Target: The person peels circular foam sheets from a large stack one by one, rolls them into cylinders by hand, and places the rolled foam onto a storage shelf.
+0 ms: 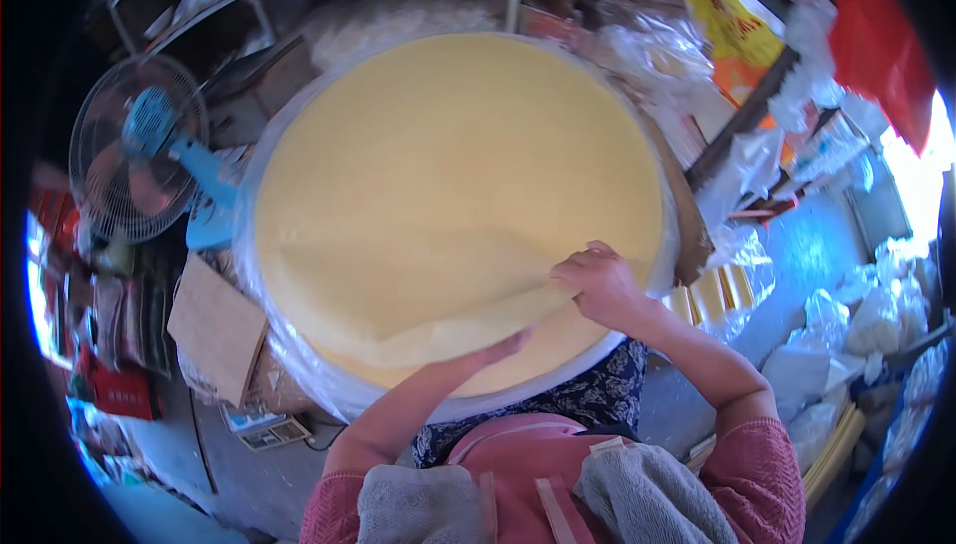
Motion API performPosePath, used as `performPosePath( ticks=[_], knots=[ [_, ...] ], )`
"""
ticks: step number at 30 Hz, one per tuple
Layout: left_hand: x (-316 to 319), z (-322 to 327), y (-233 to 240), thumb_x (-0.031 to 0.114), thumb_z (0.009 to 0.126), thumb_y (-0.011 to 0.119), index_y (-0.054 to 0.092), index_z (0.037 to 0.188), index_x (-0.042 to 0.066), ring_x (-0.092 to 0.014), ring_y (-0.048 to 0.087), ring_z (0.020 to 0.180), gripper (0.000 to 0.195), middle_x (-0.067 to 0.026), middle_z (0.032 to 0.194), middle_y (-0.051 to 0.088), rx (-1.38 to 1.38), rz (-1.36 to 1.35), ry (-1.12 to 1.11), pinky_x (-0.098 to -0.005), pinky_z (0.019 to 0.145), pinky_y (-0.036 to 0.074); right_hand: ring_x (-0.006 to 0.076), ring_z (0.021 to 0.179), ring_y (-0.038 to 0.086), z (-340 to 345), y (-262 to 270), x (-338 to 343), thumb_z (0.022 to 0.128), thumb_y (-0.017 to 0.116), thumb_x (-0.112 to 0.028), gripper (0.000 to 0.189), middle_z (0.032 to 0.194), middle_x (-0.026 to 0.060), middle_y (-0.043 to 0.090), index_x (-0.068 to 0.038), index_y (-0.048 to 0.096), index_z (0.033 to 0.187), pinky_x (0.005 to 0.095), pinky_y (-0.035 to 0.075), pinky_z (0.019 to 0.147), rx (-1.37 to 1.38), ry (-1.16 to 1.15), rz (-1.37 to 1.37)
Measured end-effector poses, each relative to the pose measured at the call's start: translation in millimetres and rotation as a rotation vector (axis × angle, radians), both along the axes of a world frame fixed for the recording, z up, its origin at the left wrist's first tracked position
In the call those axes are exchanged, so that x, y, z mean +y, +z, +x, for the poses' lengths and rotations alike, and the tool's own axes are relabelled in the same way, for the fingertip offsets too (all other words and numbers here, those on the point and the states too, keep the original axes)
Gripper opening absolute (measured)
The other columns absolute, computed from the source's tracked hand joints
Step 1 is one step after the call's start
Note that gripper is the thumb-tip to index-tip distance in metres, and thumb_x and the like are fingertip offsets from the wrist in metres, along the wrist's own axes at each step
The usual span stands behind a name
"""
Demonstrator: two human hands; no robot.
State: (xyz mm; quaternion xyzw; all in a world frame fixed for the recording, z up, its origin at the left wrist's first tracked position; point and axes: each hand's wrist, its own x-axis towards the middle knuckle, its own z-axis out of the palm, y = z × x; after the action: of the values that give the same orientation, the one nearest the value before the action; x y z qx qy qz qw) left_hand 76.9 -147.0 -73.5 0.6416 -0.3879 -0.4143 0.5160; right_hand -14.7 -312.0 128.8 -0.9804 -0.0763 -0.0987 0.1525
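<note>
A large, round, thin pale-yellow sheet (463, 170), perhaps paper, lies over a stack of like sheets in front of me. Its near edge is lifted and curls up, baring the yellow layer (515, 372) below. My right hand (605, 286) pinches this raised edge at the right, fingers bent over it. My left hand (508, 347) is at the middle of the near side, just under the lifted edge; its fingers are partly hidden, so their grip cannot be made out. Clear plastic wrap (272, 320) surrounds the round stack.
A blue electric fan (153, 122) stands at the left, near the stack's rim. Below it is a flat cardboard piece (216, 327). Gold-coloured packets (717, 294) sit at the right, with plastic bags (870, 320) farther out. A red cloth (881, 43) hangs at the upper right.
</note>
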Motion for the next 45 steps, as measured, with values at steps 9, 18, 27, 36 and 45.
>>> performPosePath(
  ticks=[9,18,27,36,45],
  knots=[
    [-114.3,-36.9,165.3,0.010,0.085,0.052,0.041,0.135,0.007,-0.026,0.042,0.125,0.051,-0.0132,0.131,0.045,-1.559,-0.074,0.076,-0.0396,0.106,0.031,0.0237,0.092,0.060,-43.5,11.5,-21.2,0.068,0.062,-0.002,0.024,0.095,0.0065,0.063,-0.008,0.064,0.091,0.0428,0.041,0.096,-0.638,-0.151,0.014],
    [-151.0,5.1,214.9,0.020,0.076,0.066,0.066,0.091,0.009,-0.023,0.061,0.094,0.019,-0.0111,0.088,0.065,-1.682,0.555,-0.093,-0.0445,0.095,0.036,0.0314,0.110,0.051,-60.3,-111.7,-76.6,0.081,0.059,-0.014,0.028,0.110,0.0142,0.058,0.000,0.058,0.105,0.0424,0.037,0.098,-0.210,-0.454,0.216],
    [-165.1,39.6,270.9,0.023,0.072,0.070,0.063,0.072,0.005,-0.030,0.063,0.071,0.019,-0.0128,0.072,0.065,-1.655,0.317,0.053,-0.0400,0.079,0.042,0.0346,0.129,0.036,-62.5,-151.1,-87.3,0.086,0.055,-0.022,0.047,0.133,0.0189,0.043,0.007,0.047,0.123,0.0418,0.030,0.107,-0.224,-0.502,-0.046],
    [-142.2,139.6,318.5,0.026,0.072,0.068,0.066,0.084,0.007,-0.030,0.065,0.084,0.024,-0.0138,0.085,0.067,-1.562,0.638,0.468,-0.0436,0.083,0.046,0.0335,0.125,0.041,-39.5,-83.9,-91.3,0.085,0.057,-0.025,0.048,0.130,0.0193,0.047,0.005,0.049,0.121,0.0399,0.035,0.102,0.205,-0.515,0.050],
    [-150.4,118.8,329.6,0.033,0.077,0.066,0.064,0.084,0.004,-0.034,0.064,0.086,0.030,-0.0168,0.087,0.066,-1.492,0.619,0.304,-0.0452,0.079,0.049,0.0325,0.136,0.023,72.1,-137.6,-180.5,0.089,0.050,-0.040,0.061,0.143,0.0165,0.034,-0.003,0.039,0.136,0.0490,0.020,0.109,-0.051,-0.789,-0.081]
  ],
)
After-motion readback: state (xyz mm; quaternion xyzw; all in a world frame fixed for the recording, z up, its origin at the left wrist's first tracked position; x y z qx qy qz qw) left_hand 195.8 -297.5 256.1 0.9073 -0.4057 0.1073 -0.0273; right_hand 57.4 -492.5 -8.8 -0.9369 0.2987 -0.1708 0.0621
